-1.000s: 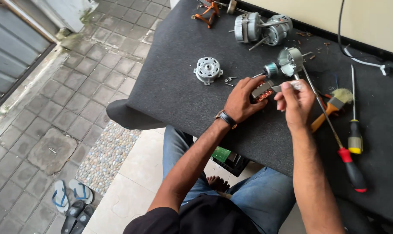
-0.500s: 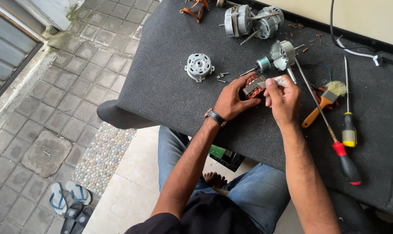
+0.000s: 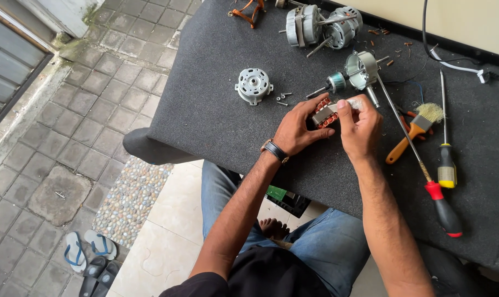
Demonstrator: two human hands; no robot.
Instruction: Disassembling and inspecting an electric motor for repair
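The fingers of the left hand curl around the left end of a motor stator, a small metal block with copper-coloured windings showing at its edges. The thumb and fingers of the right hand are pressed together on its right end and top, the thumb tip lying along the pale upper face. The stator sits between the two hands, held just above the bench, a surface covered in dark grey felt-like cloth, at about the middle of its width. Its long axis runs left to right, tilted slightly up toward the far right, so each hand takes one end; neither is clearly nearer than the other. A dark watch is on the left wrist.

Just beyond the hands on the far side lies a rotor shaft with a silver end bell. To the left of it are a round silver motor cover and a few loose screws. At the far edge stands a second motor assembly. To the right lie a long red-handled screwdriver, an orange-handled brush and a yellow-and-black screwdriver, all well apart from the stator. Below the bench are the person's jeans and a bare foot; sandals lie on the paving at the near left.
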